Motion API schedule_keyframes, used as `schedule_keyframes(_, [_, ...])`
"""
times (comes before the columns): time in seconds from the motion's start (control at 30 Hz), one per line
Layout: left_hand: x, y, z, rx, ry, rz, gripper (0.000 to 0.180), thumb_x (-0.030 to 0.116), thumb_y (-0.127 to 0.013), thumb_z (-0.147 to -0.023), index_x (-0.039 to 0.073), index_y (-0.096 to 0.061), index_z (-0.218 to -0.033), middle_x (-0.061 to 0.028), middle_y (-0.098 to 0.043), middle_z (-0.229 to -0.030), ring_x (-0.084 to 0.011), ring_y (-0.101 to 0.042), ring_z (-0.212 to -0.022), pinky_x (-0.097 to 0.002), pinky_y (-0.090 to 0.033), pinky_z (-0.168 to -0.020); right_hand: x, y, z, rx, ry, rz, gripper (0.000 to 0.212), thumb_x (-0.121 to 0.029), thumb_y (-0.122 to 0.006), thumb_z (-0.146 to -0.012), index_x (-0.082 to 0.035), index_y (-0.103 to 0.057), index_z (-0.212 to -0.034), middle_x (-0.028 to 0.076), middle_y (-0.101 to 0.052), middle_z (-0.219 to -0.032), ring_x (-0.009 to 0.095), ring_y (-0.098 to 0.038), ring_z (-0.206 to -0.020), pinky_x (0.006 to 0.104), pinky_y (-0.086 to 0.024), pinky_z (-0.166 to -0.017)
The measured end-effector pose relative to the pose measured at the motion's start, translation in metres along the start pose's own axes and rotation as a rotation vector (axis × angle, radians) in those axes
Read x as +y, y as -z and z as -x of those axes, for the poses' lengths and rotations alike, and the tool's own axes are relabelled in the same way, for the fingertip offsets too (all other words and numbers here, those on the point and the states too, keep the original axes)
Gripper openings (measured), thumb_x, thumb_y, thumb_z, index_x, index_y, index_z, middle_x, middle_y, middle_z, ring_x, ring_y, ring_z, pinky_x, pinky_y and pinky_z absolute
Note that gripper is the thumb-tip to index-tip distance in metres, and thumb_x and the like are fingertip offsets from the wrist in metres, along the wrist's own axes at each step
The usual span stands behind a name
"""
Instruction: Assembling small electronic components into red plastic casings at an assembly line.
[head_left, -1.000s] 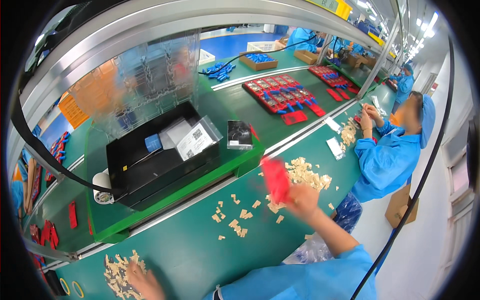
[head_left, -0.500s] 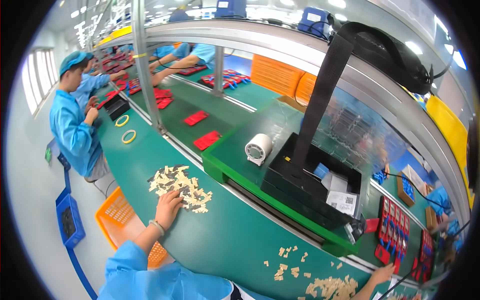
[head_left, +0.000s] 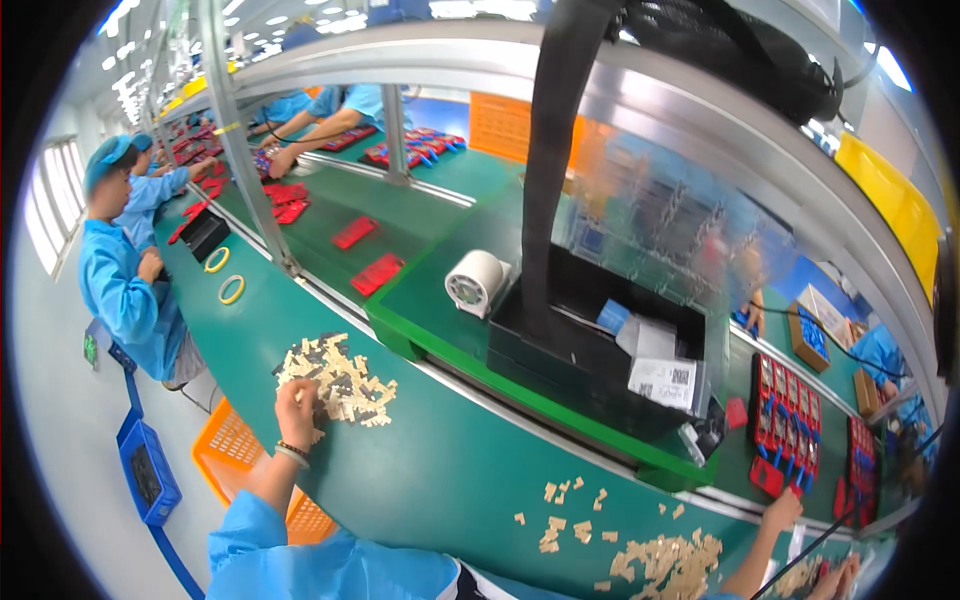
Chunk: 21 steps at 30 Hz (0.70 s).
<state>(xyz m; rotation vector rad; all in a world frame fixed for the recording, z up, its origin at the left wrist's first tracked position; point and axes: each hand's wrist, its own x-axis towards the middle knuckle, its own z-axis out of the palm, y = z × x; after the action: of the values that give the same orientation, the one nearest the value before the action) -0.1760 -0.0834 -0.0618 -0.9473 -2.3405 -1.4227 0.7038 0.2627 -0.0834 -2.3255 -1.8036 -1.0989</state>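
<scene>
My left hand [head_left: 295, 412] is at the near left edge of a pile of small cream and dark grey pieces [head_left: 345, 385] on the green table. Its fingers are curled together; what they pinch, if anything, is hidden. Far to the right, my right hand [head_left: 783, 512] reaches over the table's far edge. Its fingers close on the edge of a flat red piece [head_left: 796, 492] beside another red piece [head_left: 766, 477]. A second heap of cream pieces [head_left: 668, 565] lies left of my right forearm, with several loose ones scattered nearby.
A green platform [head_left: 420, 300] carries a white fan [head_left: 475, 282] and a black box [head_left: 590, 370]. Red items with blue parts [head_left: 785, 410] stand in rows beyond. Yellow tape rings [head_left: 231, 290] lie left, near a co-worker [head_left: 125, 270]. Another person's hand [head_left: 838, 578] is at lower right.
My left hand has drawn back from the pile's middle to its left edge, and its spread fingers have curled in. My right hand has moved to the red piece. The view has shifted.
</scene>
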Motion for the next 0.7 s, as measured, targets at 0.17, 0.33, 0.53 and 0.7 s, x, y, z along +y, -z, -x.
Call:
schedule_keyframes(0.17, [0.02, -0.01, -0.036, 0.028, 0.001, 0.297, 0.006, 0.006, -0.056, -0.094, 0.001, -0.06, -0.092, -0.0042, -0.064, -0.08, -0.0104, -0.057, -0.072, -0.0237, -0.046, -0.069, -0.009, 0.058, 0.032, -0.066, -0.007, -0.137, 0.024, -0.003, -0.06, -0.076, -0.006, -0.057, -0.1, 0.015, -0.058, -0.094, 0.034, -0.058, -0.091, 0.0448, -0.046, -0.076])
schedule_keyframes(0.33, [0.066, -0.033, -0.032, -0.186, 0.278, 0.905, 0.008, 0.007, -0.056, -0.095, 0.003, -0.057, -0.102, -0.0062, -0.066, -0.086, -0.0085, -0.057, -0.07, -0.021, -0.048, -0.063, -0.056, 0.199, 0.093, 0.47, -0.043, -0.714, 0.034, 0.008, -0.056, -0.078, -0.002, -0.06, -0.11, 0.012, -0.056, -0.09, 0.026, -0.054, -0.077, 0.034, -0.044, -0.065])
schedule_keyframes(0.53, [0.137, -0.062, -0.002, -0.569, 0.306, 1.197, 0.016, 0.007, -0.056, -0.095, 0.002, -0.055, -0.11, -0.0095, -0.068, -0.092, -0.0099, -0.058, -0.073, -0.0233, -0.049, -0.067, -0.213, 0.403, 0.22, 0.175, 0.77, -1.079, 0.003, -0.018, -0.066, -0.071, -0.017, -0.063, -0.069, 0.004, -0.051, -0.051, 0.023, -0.049, -0.042, 0.038, -0.036, -0.039])
schedule_keyframes(0.7, [0.144, -0.075, 0.033, -0.906, 0.329, 1.056, 0.01, 0.01, -0.055, -0.096, 0.002, -0.057, -0.102, -0.0099, -0.069, -0.095, -0.0149, -0.063, -0.086, -0.0277, -0.049, -0.081, -0.317, 0.431, 0.259, -0.232, 1.303, -1.264, 0.03, -0.016, -0.062, -0.076, -0.007, -0.061, -0.105, 0.003, -0.057, -0.096, 0.019, -0.058, -0.086, 0.028, -0.047, -0.073])
